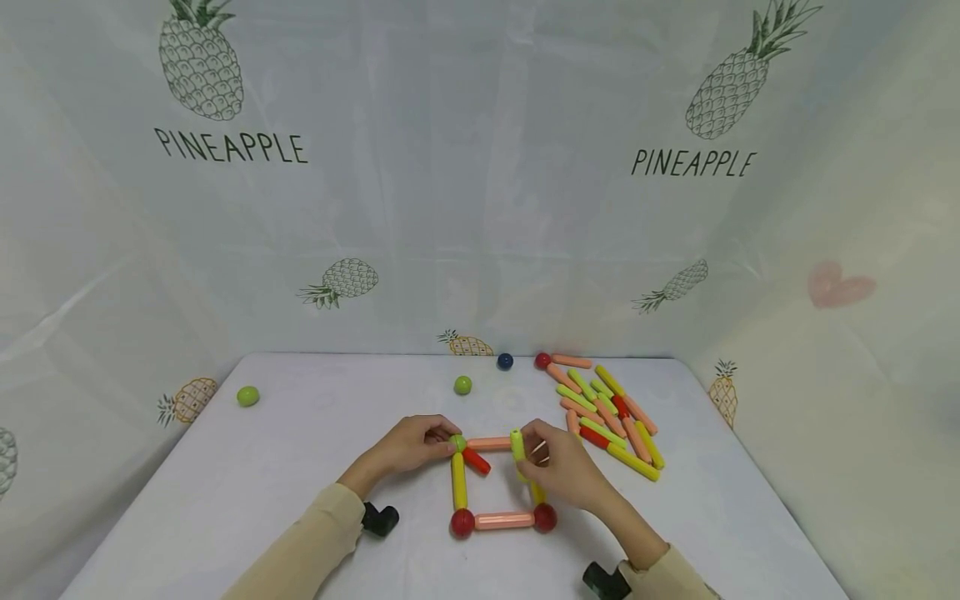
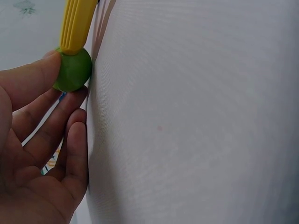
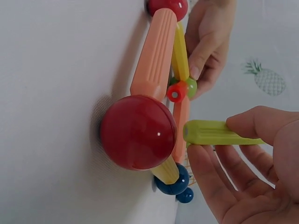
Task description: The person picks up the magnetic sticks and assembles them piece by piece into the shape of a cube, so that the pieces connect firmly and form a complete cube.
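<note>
My left hand [image 1: 416,442] pinches a green ball [image 2: 74,71] at one corner of a four-sided frame of sticks and balls. From this ball run a yellow stick [image 1: 459,481], a salmon stick [image 1: 489,443] and a short red stick [image 1: 477,461]. Between thumb and fingers, my right hand [image 1: 558,467] holds a light green stick [image 3: 210,132] above the frame. Two red balls, left [image 1: 462,522] and right [image 1: 545,517], form the near corners, joined by another salmon stick [image 1: 505,521]. The right wrist view shows a blue ball [image 3: 172,181] at the remaining corner, hidden in the head view.
A pile of salmon, yellow, green and red sticks [image 1: 611,421] lies at the right, with a red ball [image 1: 542,361] at its far end. Farther back are a dark blue ball [image 1: 505,361] and a green ball [image 1: 462,385]; another green ball [image 1: 247,396] sits far left.
</note>
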Demonstrator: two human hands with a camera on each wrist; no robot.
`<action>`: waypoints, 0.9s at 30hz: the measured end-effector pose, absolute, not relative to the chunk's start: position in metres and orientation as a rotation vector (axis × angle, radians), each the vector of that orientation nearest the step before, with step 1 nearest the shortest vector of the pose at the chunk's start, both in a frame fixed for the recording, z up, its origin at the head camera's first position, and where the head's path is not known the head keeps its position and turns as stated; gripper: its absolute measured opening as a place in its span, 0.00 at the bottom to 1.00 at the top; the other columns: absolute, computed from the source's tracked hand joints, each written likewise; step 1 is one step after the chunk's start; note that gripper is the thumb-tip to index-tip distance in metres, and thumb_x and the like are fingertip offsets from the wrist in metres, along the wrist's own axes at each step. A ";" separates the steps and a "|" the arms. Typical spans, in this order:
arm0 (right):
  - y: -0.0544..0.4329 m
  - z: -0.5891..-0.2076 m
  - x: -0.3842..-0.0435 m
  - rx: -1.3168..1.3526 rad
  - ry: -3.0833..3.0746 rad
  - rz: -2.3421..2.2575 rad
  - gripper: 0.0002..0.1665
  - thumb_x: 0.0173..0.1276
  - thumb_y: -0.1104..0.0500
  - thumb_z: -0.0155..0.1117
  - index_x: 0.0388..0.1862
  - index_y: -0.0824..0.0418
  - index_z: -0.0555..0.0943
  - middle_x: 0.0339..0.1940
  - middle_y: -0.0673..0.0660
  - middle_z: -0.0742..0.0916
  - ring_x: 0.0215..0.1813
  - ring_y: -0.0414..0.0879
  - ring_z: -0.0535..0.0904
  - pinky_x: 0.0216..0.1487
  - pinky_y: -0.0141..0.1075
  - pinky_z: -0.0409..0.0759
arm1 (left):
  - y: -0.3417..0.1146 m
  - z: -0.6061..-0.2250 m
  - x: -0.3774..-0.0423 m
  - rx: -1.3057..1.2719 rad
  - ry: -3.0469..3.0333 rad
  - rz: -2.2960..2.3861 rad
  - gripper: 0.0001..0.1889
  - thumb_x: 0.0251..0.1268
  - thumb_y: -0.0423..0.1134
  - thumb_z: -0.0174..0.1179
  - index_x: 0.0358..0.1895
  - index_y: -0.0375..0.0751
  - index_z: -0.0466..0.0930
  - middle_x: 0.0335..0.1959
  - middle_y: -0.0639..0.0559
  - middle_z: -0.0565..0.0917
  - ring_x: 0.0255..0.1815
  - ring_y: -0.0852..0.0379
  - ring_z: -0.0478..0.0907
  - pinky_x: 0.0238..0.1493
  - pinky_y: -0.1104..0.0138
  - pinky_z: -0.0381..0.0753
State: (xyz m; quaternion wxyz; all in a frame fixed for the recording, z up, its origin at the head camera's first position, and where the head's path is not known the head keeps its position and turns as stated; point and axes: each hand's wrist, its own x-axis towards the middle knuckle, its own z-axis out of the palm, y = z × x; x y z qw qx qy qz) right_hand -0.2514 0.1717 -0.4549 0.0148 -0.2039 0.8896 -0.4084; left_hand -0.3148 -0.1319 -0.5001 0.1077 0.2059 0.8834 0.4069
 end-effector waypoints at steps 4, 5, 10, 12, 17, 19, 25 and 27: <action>0.173 -0.456 -0.251 -0.657 2.780 -1.247 0.18 0.69 0.63 0.75 0.55 0.55 0.81 0.41 0.48 0.86 0.43 0.43 0.85 0.43 0.30 0.87 | -0.131 -0.499 -0.314 0.597 2.603 1.190 0.10 0.75 0.46 0.69 0.54 0.57 0.88 0.44 0.62 0.85 0.47 0.60 0.80 0.55 0.61 0.82; 0.174 -0.456 -0.251 -0.665 2.784 -1.242 0.18 0.69 0.63 0.75 0.55 0.55 0.81 0.41 0.48 0.87 0.43 0.43 0.85 0.43 0.31 0.87 | -0.131 -0.499 -0.314 0.601 2.606 1.189 0.10 0.74 0.46 0.69 0.54 0.56 0.88 0.44 0.62 0.85 0.47 0.60 0.80 0.55 0.61 0.82; 0.176 -0.455 -0.248 -0.669 2.793 -1.246 0.15 0.68 0.63 0.75 0.50 0.57 0.81 0.40 0.46 0.87 0.43 0.41 0.86 0.45 0.30 0.87 | -0.131 -0.498 -0.313 0.611 2.612 1.180 0.11 0.74 0.46 0.69 0.55 0.54 0.88 0.44 0.61 0.86 0.47 0.60 0.80 0.55 0.61 0.83; 0.178 -0.455 -0.248 -0.655 2.801 -1.246 0.15 0.67 0.64 0.76 0.47 0.56 0.80 0.39 0.45 0.87 0.41 0.40 0.85 0.44 0.30 0.86 | -0.131 -0.498 -0.312 0.611 2.611 1.181 0.11 0.74 0.45 0.69 0.55 0.54 0.88 0.44 0.61 0.86 0.47 0.60 0.80 0.55 0.61 0.83; 0.183 -0.458 -0.247 -0.636 2.832 -1.220 0.16 0.64 0.66 0.77 0.42 0.54 0.78 0.37 0.45 0.86 0.38 0.40 0.83 0.41 0.28 0.85 | -0.131 -0.499 -0.314 0.597 2.612 1.182 0.10 0.74 0.46 0.69 0.54 0.56 0.88 0.43 0.62 0.85 0.47 0.60 0.80 0.55 0.61 0.82; 0.186 -0.460 -0.246 -0.635 2.854 -1.195 0.16 0.63 0.67 0.77 0.41 0.54 0.78 0.36 0.45 0.85 0.37 0.40 0.82 0.40 0.28 0.84 | -0.131 -0.500 -0.314 0.590 2.608 1.188 0.09 0.74 0.46 0.69 0.53 0.56 0.88 0.43 0.62 0.85 0.47 0.59 0.80 0.55 0.61 0.82; 0.198 -0.466 -0.245 -0.637 2.901 -1.082 0.16 0.61 0.68 0.78 0.38 0.54 0.79 0.31 0.44 0.83 0.32 0.40 0.76 0.34 0.29 0.80 | -0.131 -0.501 -0.315 0.582 2.596 1.192 0.10 0.74 0.48 0.69 0.53 0.57 0.87 0.43 0.62 0.85 0.47 0.59 0.79 0.55 0.60 0.81; 0.200 -0.468 -0.246 -0.635 2.899 -1.055 0.15 0.61 0.67 0.79 0.37 0.54 0.81 0.30 0.44 0.84 0.32 0.39 0.76 0.35 0.29 0.81 | -0.131 -0.501 -0.315 0.577 2.593 1.194 0.10 0.74 0.48 0.69 0.53 0.57 0.87 0.43 0.62 0.85 0.47 0.58 0.79 0.56 0.59 0.81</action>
